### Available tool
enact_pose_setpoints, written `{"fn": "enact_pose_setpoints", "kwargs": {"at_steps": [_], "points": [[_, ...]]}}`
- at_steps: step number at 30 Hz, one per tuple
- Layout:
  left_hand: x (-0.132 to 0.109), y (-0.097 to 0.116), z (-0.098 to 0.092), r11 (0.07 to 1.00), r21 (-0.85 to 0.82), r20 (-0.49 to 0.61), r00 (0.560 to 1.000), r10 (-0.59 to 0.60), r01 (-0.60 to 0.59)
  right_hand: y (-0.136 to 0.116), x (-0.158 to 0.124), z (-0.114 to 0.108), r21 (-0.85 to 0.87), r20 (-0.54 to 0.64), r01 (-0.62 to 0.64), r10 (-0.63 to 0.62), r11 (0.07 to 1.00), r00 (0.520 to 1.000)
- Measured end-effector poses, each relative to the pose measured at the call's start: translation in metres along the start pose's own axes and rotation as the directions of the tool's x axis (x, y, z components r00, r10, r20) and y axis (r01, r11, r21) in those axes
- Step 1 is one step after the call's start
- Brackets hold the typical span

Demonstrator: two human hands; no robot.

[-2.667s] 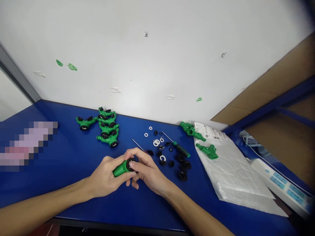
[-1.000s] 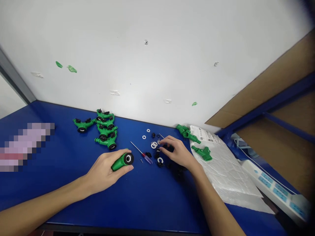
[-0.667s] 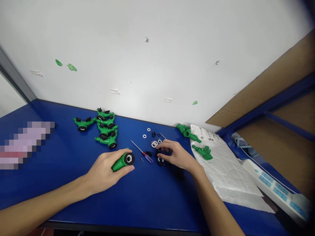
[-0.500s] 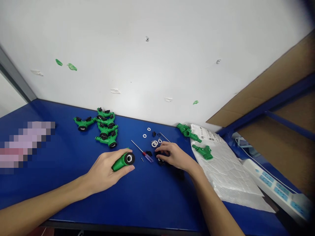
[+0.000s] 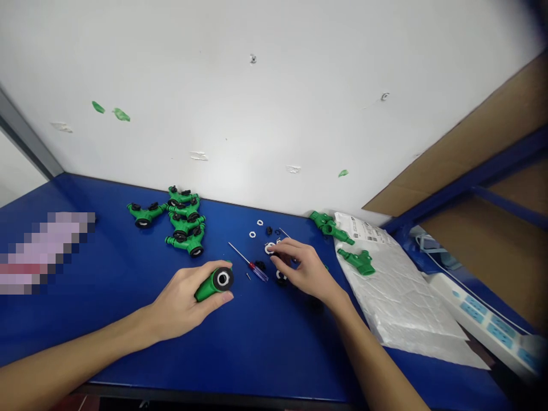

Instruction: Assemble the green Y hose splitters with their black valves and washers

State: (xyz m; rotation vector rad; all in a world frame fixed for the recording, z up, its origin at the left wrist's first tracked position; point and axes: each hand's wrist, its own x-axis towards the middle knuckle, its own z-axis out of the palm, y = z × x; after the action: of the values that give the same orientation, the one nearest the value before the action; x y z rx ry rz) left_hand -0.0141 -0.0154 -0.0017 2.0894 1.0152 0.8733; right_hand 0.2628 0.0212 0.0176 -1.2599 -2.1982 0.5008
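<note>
Left hand (image 5: 184, 302) closed firmly around a green plastic hose connector (image 5: 209, 287), its black-and-white open end turned up and to the right; the grip has stayed on this piece since the hands parted. Right hand (image 5: 303, 269), now well apart, curves low over small black fittings (image 5: 281, 277), fingertips (image 5: 274, 258) just beside a white washer (image 5: 269, 248); whether it holds a piece cannot be told. Between the hands, a small screwdriver (image 5: 257, 270) lies on the blue workbench (image 5: 128, 342). Farther off: stacked green connectors (image 5: 184, 228) and a white plastic bag (image 5: 402, 314) bearing another green connector (image 5: 357, 262).
</note>
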Motion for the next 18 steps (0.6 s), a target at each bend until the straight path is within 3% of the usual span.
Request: {"fn": "enact_pose_setpoints", "kwargs": {"at_steps": [6, 10, 14, 18], "points": [[0.0, 0.0, 0.0, 0.999, 0.027, -0.013, 0.999, 0.046, -0.046, 0.007, 0.0, 0.006, -0.222, 0.174, -0.007, 0.047, 0.975, 0.984], [-0.003, -0.006, 0.004, 0.992, 0.058, -0.074, 0.99, 0.12, -0.116, 0.003, 0.001, 0.01, -0.242, 0.103, 0.013, 0.012, 0.97, 0.995], [-0.006, -0.014, 0.011, 0.965, 0.088, -0.156, 0.953, 0.259, -0.248, -0.02, -0.002, 0.014, -0.039, -0.023, 0.082, -0.083, 0.996, 0.996], [-0.008, -0.011, 0.011, 0.962, 0.126, -0.053, 0.967, 0.25, -0.242, -0.049, -0.008, 0.027, 0.276, 0.01, 0.129, -0.137, 0.953, 0.99]]}}
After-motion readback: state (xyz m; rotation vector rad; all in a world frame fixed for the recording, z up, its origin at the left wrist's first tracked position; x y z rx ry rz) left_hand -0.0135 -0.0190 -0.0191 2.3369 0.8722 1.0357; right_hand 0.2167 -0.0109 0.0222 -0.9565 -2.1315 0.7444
